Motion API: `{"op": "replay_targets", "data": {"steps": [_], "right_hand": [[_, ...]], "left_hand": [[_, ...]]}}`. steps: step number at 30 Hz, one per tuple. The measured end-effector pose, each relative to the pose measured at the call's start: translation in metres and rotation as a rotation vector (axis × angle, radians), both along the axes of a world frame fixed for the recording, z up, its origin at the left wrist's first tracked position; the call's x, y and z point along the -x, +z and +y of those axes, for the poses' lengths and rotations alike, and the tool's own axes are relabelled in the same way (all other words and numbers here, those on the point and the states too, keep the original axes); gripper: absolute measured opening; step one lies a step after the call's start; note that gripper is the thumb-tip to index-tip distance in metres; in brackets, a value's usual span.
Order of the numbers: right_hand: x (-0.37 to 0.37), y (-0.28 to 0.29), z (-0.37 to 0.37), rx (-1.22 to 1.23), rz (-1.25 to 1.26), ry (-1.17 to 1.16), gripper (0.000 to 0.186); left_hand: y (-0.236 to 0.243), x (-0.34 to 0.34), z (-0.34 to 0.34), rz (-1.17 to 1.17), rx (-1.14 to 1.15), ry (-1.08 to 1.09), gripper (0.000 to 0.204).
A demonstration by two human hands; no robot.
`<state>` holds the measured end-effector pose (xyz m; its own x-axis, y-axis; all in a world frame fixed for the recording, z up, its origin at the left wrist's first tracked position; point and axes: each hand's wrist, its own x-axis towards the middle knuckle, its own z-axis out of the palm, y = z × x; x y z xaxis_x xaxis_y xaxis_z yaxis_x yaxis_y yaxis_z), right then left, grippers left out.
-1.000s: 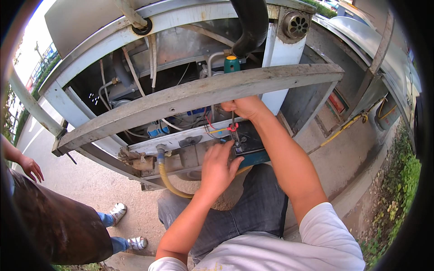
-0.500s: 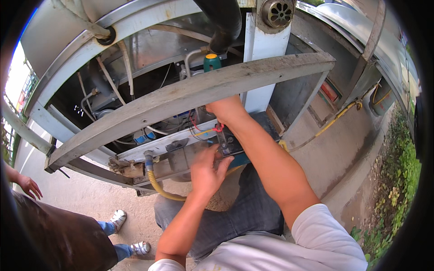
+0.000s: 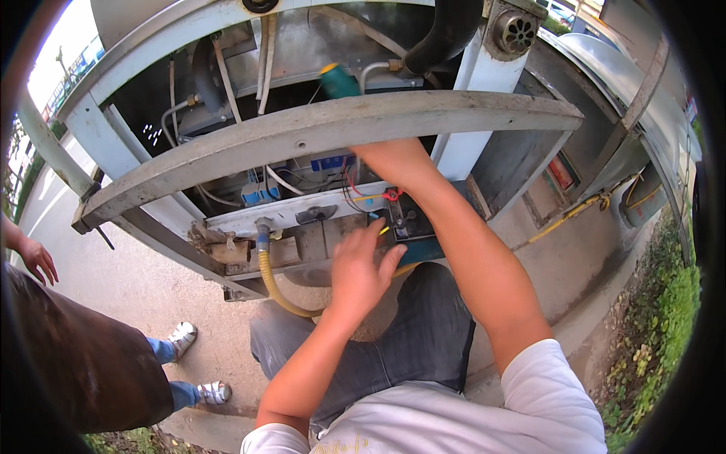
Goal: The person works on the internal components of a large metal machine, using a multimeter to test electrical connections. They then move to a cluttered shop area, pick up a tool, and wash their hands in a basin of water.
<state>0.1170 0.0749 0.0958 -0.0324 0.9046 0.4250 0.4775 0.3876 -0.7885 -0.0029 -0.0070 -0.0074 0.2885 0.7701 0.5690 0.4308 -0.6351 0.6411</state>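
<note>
My left hand [image 3: 358,274] hovers low at the frame's near edge, fingers stretched out and thumb apart. Its fingertips are beside a thin wire with a yellow end [image 3: 384,230] and a black box [image 3: 416,221] with metal terminals. My right hand [image 3: 389,160] reaches behind the grey metal bar [image 3: 325,129], which hides its fingers. A screwdriver with a green handle and orange end [image 3: 340,82] sticks up beyond the bar, leaning left, apparently in that hand. Red and yellow wires [image 3: 389,195] meet at the black box's terminal.
A yellow corrugated hose [image 3: 270,284] curves down from the frame. Blue connectors [image 3: 261,191], pipes and wires fill the open metal cabinet. A drain fitting [image 3: 516,32] is at upper right. Another person in a brown apron [image 3: 76,356] stands at left, one hand [image 3: 36,257] hanging. Plants [image 3: 665,325] grow at right.
The screwdriver handle has tipped to the left and stands further out past the bar. My right hand has risen a little behind the bar. The view has shifted.
</note>
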Motion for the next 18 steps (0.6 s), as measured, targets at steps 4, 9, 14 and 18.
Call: {"op": "replay_targets", "data": {"steps": [4, 9, 14, 18], "right_hand": [[0.006, -0.002, -0.039, 0.044, -0.379, -0.024, 0.034], [-0.051, -0.05, -0.16, 0.051, 0.322, -0.155, 0.03], [-0.141, -0.195, -0.247, 0.187, 0.5, -0.68, 0.018], [-0.165, -0.298, -0.294, 0.492, -0.026, -0.933, 0.024]], "left_hand": [[-0.012, 0.014, -0.003, -0.089, 0.016, 0.076, 0.027], [-0.014, 0.029, -0.002, -0.279, 0.222, 0.074, 0.014], [-0.017, 0.031, 0.009, -0.188, 0.236, 0.025, 0.017], [-0.019, 0.034, 0.003, -0.189, 0.456, -0.024, 0.02]]}}
